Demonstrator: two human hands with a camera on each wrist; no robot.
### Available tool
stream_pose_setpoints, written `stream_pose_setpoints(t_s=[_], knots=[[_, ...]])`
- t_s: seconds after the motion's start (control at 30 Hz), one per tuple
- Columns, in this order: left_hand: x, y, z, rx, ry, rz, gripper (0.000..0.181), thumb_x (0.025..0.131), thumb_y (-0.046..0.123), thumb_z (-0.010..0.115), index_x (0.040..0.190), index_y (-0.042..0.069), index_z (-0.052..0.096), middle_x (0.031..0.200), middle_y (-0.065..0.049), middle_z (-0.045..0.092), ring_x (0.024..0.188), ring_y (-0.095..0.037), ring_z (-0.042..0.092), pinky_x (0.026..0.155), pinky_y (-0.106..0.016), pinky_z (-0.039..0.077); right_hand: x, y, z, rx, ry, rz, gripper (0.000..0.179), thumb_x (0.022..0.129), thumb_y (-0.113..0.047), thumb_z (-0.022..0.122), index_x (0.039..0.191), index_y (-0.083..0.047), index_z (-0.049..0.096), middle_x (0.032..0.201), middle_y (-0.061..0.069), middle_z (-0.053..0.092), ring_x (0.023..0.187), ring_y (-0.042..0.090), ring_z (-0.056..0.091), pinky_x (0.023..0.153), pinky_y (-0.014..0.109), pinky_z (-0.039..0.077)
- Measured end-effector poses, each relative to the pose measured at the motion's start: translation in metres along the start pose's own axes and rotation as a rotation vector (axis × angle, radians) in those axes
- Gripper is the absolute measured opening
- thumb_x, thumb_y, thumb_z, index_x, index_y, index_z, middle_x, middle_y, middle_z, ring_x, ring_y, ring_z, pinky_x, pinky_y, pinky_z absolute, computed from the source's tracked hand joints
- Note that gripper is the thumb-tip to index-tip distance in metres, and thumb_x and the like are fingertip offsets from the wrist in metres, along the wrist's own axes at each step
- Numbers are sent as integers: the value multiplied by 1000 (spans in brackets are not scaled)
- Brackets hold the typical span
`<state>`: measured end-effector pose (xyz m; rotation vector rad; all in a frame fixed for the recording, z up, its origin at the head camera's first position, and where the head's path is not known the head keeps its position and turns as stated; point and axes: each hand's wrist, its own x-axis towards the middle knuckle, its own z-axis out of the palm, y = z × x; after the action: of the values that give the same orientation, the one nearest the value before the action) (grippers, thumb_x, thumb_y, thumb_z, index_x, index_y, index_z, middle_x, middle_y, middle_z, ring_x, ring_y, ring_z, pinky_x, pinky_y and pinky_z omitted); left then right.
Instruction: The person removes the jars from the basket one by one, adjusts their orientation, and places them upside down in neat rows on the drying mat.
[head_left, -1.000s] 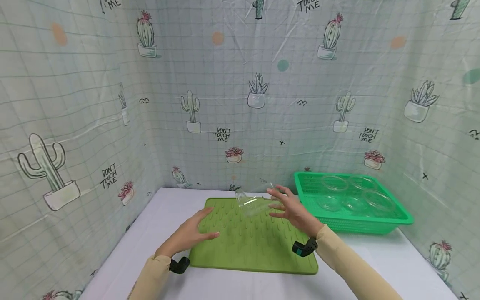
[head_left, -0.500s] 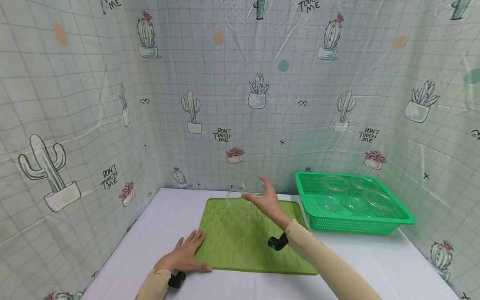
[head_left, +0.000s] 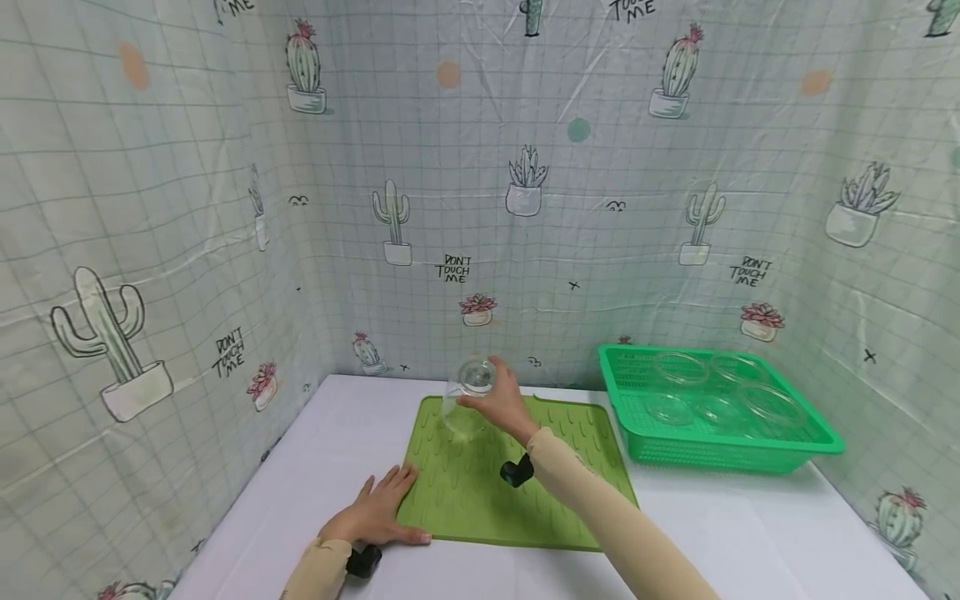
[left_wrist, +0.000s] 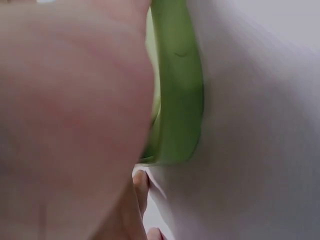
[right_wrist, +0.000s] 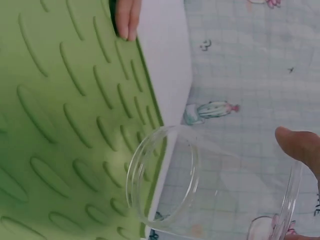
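My right hand (head_left: 506, 404) grips a clear cylindrical jar (head_left: 465, 417) by its upper end, over the back left part of the green ribbed mat (head_left: 517, 500). In the right wrist view the clear jar (right_wrist: 225, 175) lies across the picture, with a ringed end over the mat edge and a thumb (right_wrist: 297, 145) at the other end. Whether its lower end touches the mat I cannot tell. At the mat's front left corner my left hand (head_left: 377, 510) rests with fingers spread. It fills much of the left wrist view beside the mat's edge (left_wrist: 180, 85).
A green plastic basket (head_left: 712, 460) stands on the white table (head_left: 697, 525) to the right of the mat. Several clear round containers (head_left: 771, 402) sit inside it. Cactus-print curtains (head_left: 450, 167) enclose the table at the back and sides.
My right hand has carried the jar leftward, turning it from sideways to nearly vertical. My left hand has come down and back onto the mat's front left corner.
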<state>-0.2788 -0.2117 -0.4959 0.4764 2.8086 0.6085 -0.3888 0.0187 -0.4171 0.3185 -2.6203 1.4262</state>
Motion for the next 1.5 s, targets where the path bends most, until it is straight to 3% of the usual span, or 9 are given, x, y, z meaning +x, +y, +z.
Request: stream_pose_setpoints(t_s=[0.2, 0.47, 0.8, 1.0, 1.23, 1.5], knots=[[1, 3, 0, 10, 20, 16, 109, 74, 60, 74, 152, 2, 26, 158, -17, 25, 147, -38, 20, 116, -65, 13, 8, 11, 11, 43, -6, -5, 105, 74, -38, 84, 153, -7, 21, 152, 23, 31, 138, 40, 36, 110, 55, 37], [1, 0, 0, 7, 47, 33, 111, 71, 63, 75, 151, 1, 28, 157, -19, 27, 145, -40, 23, 114, -66, 15, 3, 16, 26, 60, -60, 3, 112, 79, -46, 78, 157, -10, 6, 161, 16, 17, 145, 37, 25, 113, 56, 32], [1, 0, 4, 1, 55, 35, 113, 70, 65, 74, 151, 1, 29, 157, -19, 27, 145, -41, 23, 114, -66, 14, 1, 17, 33, 18, -69, 6, 102, 84, -47, 72, 156, -6, 12, 158, 20, 23, 142, 39, 31, 109, 57, 36], [1, -2, 4, 4, 62, 37, 112, 71, 65, 74, 150, 0, 29, 156, -19, 28, 145, -41, 24, 114, -67, 14, 0, 19, 33, 48, -74, -26, 98, 86, -45, 70, 156, -7, 12, 158, 19, 22, 143, 39, 29, 111, 57, 34], [3, 1, 5, -5, 45, 27, 111, 71, 64, 74, 151, 1, 30, 156, -19, 28, 144, -41, 24, 113, -67, 15, -2, 24, 19, 26, -52, -51, 100, 86, -55, 66, 155, -6, 13, 158, 19, 23, 144, 38, 28, 112, 56, 33], [-2, 4, 1, -10, 66, 20, 111, 70, 63, 76, 149, 0, 32, 155, -20, 31, 143, -42, 26, 113, -67, 15, -18, 23, -24, 26, -30, -106, 100, 86, -54, 66, 156, -10, 11, 159, 18, 22, 144, 39, 26, 112, 59, 31]])
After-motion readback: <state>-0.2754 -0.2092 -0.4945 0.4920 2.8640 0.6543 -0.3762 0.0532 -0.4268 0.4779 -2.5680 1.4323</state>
